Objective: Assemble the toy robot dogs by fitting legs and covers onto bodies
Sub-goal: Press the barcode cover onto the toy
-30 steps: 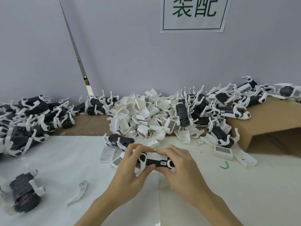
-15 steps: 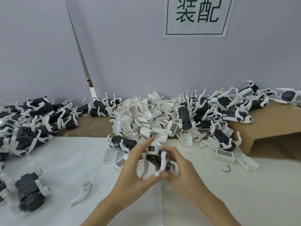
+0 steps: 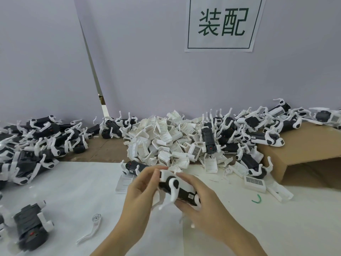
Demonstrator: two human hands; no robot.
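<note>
Gripping 1 toy dog (image 3: 177, 190) above the counter (image 3: 73, 191), left hand (image 3: 142, 189) and right hand (image 3: 201, 204) fingers press its white cover, while beyond the fingertips a cover pile (image 3: 166, 143) awaits.

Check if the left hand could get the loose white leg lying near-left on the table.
Probably yes, but not at once: the leg lies in the open on the table, nothing over it. The left hand, like the right hand, grips the dog and must let go first.

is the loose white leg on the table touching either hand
No, the loose white leg lies apart, left of the left hand.
</note>
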